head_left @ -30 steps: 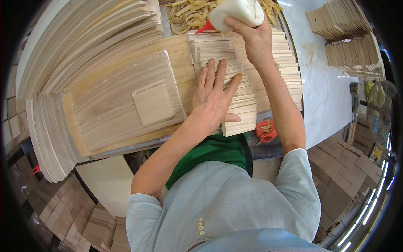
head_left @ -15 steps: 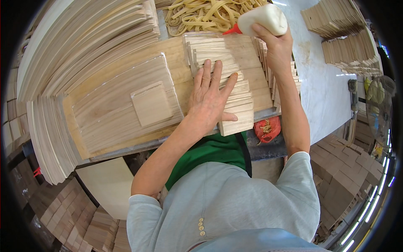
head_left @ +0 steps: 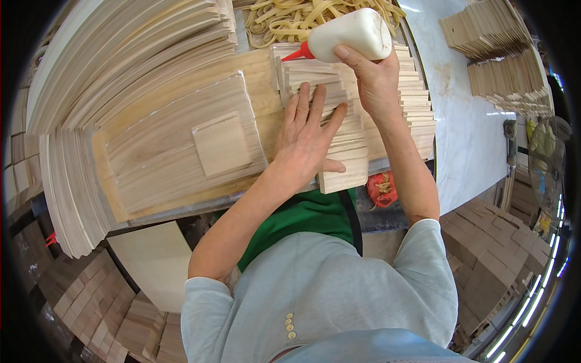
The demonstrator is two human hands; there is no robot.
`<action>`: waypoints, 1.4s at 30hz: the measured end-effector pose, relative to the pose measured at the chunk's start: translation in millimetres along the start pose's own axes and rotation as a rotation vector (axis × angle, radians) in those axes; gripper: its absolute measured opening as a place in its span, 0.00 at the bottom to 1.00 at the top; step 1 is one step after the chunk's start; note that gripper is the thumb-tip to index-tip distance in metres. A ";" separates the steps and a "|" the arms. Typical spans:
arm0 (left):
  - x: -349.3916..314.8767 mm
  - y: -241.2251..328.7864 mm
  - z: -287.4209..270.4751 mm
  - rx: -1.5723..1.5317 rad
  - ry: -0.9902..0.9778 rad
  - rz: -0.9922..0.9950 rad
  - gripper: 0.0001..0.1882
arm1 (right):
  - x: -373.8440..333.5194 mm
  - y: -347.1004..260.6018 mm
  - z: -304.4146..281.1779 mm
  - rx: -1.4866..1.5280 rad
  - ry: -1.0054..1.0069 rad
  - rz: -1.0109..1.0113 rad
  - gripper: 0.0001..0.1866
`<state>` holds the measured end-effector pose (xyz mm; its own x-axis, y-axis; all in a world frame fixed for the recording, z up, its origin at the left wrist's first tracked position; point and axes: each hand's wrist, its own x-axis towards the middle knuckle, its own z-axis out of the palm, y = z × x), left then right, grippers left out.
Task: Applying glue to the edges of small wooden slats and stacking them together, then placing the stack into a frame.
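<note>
My right hand (head_left: 376, 81) is closed around a white glue bottle (head_left: 354, 36), tipped on its side. Its red nozzle (head_left: 296, 53) points left, over the far end of a row of overlapping wooden slats (head_left: 348, 148). Fingers spread, my left hand (head_left: 307, 133) lies flat on those slats. To its left is a wooden panel (head_left: 163, 142) with a white line of glue along its edges. A small square wood piece (head_left: 223, 144) rests on that panel. Whether glue is leaving the nozzle I cannot make out.
Long boards (head_left: 133, 66) are stacked at the left. Yellow bands (head_left: 284, 18) lie in a heap at the far side. More slats (head_left: 417, 112) stand beside my right forearm. A red bag (head_left: 382, 189) hangs at the near edge, and thin wood pieces (head_left: 508, 85) are stacked far right.
My right hand has carried the glue bottle to the left, so its nozzle has gone from right of the slats' far end to above it. My left hand stays nearly in place.
</note>
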<state>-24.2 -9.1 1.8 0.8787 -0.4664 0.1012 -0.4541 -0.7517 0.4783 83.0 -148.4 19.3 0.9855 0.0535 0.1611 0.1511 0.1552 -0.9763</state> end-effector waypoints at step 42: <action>-4.0 -2.3 6.5 0.017 0.011 0.018 0.55 | -36.2 -16.3 -9.7 -0.134 0.063 -0.016 0.32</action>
<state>-27.6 -8.5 -5.4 0.8718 -0.4752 0.1189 -0.4723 -0.7512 0.4611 45.6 -162.4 27.9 0.9851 -0.0107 0.1718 0.1720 0.0220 -0.9849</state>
